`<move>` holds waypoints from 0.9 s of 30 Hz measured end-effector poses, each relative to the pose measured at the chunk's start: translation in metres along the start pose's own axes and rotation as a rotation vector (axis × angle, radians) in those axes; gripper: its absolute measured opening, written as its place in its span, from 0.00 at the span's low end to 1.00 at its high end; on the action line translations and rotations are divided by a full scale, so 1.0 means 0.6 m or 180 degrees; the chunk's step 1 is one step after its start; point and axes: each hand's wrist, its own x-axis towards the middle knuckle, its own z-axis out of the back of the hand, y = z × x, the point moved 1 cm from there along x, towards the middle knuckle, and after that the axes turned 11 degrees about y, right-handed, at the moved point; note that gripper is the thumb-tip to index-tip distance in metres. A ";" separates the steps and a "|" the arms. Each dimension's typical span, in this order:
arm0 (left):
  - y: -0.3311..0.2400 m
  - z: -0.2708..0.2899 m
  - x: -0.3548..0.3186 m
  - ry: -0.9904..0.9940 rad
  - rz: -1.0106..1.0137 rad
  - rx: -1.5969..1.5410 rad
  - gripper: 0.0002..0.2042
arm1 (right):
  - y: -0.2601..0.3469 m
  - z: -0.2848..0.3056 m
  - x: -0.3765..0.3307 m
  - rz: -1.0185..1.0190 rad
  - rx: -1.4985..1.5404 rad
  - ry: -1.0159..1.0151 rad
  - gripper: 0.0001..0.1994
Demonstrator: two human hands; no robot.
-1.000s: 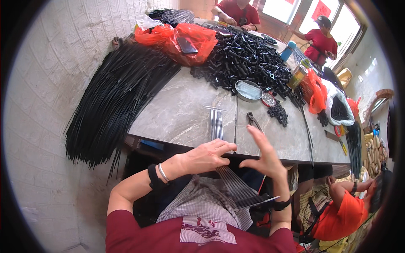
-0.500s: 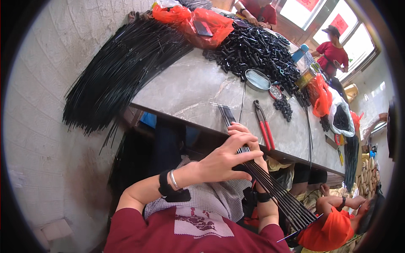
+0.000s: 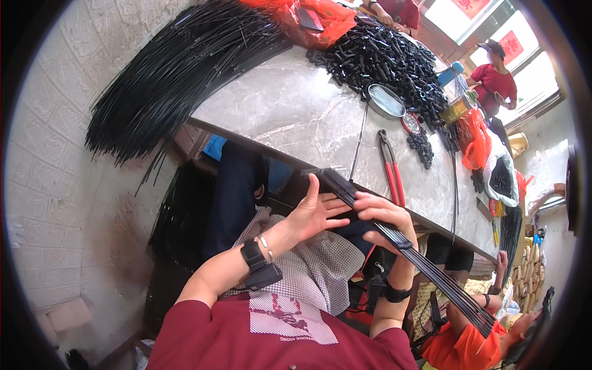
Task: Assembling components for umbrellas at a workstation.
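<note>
A bundle of thin black rods (image 3: 431,274) slants from the table's near edge down to the right, across my lap. My right hand (image 3: 390,217) is closed around its middle, with a dark band or sleeve on the rods just below the fingers. Beside the bundle's upper end, my left hand (image 3: 316,214) is open, thumb up and fingers spread, holding nothing. Its fingertips come close to the rods; whether they touch I cannot tell. On the grey table (image 3: 271,105) ahead lie red-handled cutting pliers (image 3: 393,172).
Farther back is a heap of black tubular parts (image 3: 388,58), with an oval tin (image 3: 386,101) before it. Long black rods (image 3: 179,74) overhang the left edge. Red plastic bags (image 3: 475,139) stand right. Co-workers sit at the far side and in orange (image 3: 462,342) at right.
My left hand has come off the rods and opened to their left. My right hand now grips them from above, and their fanned lower ends have drawn together and swung right.
</note>
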 end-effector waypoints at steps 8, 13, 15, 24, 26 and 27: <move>-0.038 -0.069 -0.058 -0.0865 -0.1288 -0.0821 0.40 | 0.002 -0.061 0.005 0.0236 0.0772 0.0228 0.21; -0.092 -0.114 -0.086 -0.1151 -0.1965 -0.0733 0.28 | -0.035 -0.080 0.060 0.1249 0.1304 0.0298 0.21; -0.130 -0.131 -0.102 -0.1126 -0.2527 -0.0172 0.26 | -0.023 -0.099 0.109 0.1431 0.1656 0.0009 0.22; -0.267 -0.209 -0.231 -0.0710 -0.4406 0.2036 0.24 | -0.027 -0.278 0.225 0.1000 0.5362 -0.0053 0.21; -0.262 -0.237 -0.239 -0.0746 -0.4411 0.2385 0.23 | -0.011 -0.284 0.203 0.0910 0.4731 0.0238 0.21; -0.251 -0.252 -0.235 -0.0807 -0.4424 0.2418 0.23 | -0.002 -0.278 0.185 0.0689 0.4279 0.0411 0.20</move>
